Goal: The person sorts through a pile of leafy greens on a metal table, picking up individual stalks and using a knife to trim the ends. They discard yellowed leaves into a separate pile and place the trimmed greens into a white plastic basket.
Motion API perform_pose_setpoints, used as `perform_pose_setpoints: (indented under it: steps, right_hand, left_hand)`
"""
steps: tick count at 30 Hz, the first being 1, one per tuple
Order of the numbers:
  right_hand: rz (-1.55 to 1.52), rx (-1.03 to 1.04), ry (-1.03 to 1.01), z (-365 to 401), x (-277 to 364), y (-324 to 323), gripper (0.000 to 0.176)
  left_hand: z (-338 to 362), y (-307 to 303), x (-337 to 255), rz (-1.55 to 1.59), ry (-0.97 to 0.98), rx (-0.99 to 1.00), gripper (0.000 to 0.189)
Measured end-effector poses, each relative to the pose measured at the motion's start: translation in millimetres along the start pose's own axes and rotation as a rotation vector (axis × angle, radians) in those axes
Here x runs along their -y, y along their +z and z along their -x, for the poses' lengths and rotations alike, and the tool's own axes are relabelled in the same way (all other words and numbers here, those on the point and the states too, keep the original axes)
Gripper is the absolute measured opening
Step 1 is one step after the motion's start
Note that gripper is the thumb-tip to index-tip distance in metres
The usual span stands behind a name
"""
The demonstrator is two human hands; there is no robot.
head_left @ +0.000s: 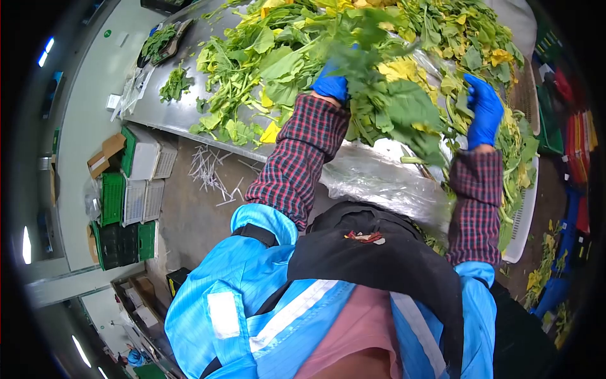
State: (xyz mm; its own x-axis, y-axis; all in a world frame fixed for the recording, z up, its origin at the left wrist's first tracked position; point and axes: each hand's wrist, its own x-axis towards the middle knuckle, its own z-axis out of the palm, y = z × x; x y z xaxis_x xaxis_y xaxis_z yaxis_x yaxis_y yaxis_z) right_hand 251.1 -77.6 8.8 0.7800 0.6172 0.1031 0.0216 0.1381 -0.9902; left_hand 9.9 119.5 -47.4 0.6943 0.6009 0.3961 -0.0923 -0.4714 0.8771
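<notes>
My left hand [331,83], in a blue glove, is closed around a bunch of leafy greens [404,104]. The leaves hang to its right, and their upper part is smeared by motion. My right hand [485,114], also gloved in blue, is held off to the right with its fingers apart and slightly curved, beside some green stalks. Nothing shows in its grasp. Beneath and beyond both hands spreads a large heap of green and yellowing leaves [278,63] on a metal table [148,104]. Clear plastic film [379,180] lies at the near edge, in front of my body.
A white crate [527,218] with leaves stands at the right. Small bunches of greens [177,83] lie on the table's left. Stacked green and white crates [142,196] and scattered white strips [211,170] are on the floor at left. Red and blue crates [577,145] stand far right.
</notes>
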Motion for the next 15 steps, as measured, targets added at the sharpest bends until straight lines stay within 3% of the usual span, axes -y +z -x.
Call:
perform_pose_setpoints:
  steps: [2,4,6,8,12,15]
  right_hand:
    - [0.234,0.184,-0.110,3,9,-21,0.029]
    - [0.205,0.206,-0.132,10,12,-27,0.035]
    - [0.175,0.216,-0.149,18,16,-30,0.034]
    - [0.152,0.373,0.154,36,37,-22,0.034]
    - [0.049,0.514,0.199,53,34,-9,0.030]
    - [0.104,0.491,0.186,45,16,-6,0.031]
  left_hand:
    - [-7,-9,0,0.361,-0.158,-0.070,0.028]
    - [-4,-13,-2,0.603,-0.269,-0.127,0.029]
    - [-3,-12,-5,0.692,-0.312,-0.139,0.030]
    - [-1,-11,-8,0.738,-0.340,-0.134,0.031]
    - [6,-11,-17,0.767,-0.402,-0.129,0.034]
    - [22,-31,-37,0.858,-0.537,-0.198,0.037]
